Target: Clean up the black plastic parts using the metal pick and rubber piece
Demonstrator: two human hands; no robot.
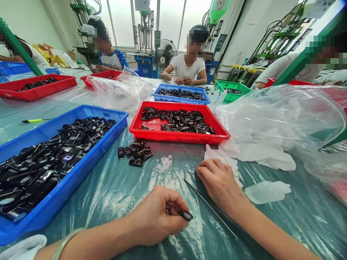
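Note:
My left hand (158,216) rests on the plastic-covered table with its fingers curled round a small black glossy part (187,216), which pokes out at the fingertips. My right hand (219,182) lies knuckles-up beside it, fingers bent down toward the table; thin black tweezers (208,206) run along the table just beside and under it, and I cannot see whether the fingers grip them. A small heap of the same black parts (135,152) lies on the table ahead of my hands. White scraps (164,164) lie between.
A blue tray (67,182) full of black parts is at my left, a red tray (179,136) with more straight ahead. Crumpled clear plastic bags (284,119) fill the right. Other people sit across the table with further trays. A pen (34,120) lies far left.

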